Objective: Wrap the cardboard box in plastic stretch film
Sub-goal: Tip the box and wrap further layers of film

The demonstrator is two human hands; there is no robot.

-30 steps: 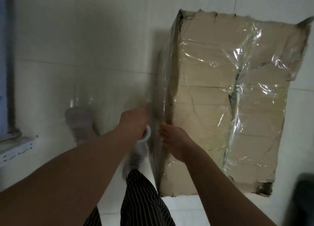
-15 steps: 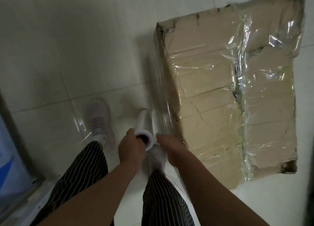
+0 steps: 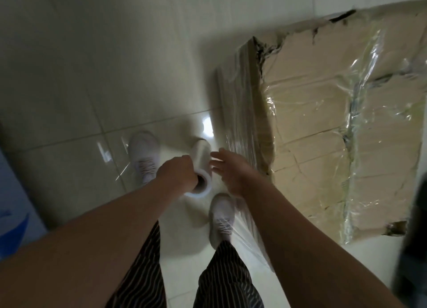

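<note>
Film (image 3: pixel 248 229) is judged light, clingy, tear-prone; roll (image 3: pixel 201 164) is gripped at its near end by left hand (image 3: pixel 176 174); right hand (image 3: pixel 233 171) is spread, empty.

Down I look — dark trousers (image 3: pixel 143 273) with thin pale stripes, pale lace-up trainers on both feet, left shoe (image 3: pixel 144 155), right shoe (image 3: pixel 221 217) — forearms, left hand (image 3: pixel 178 173) and right hand (image 3: pixel 233 171) all bare

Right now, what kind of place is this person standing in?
Probably an indoor packing or storage spot, though I can't be sure. The floor is shiny pale tiles, a big battered cardboard box stands on it partly wrapped in clear plastic, and the left hand holds a roll of stretch film.
</note>
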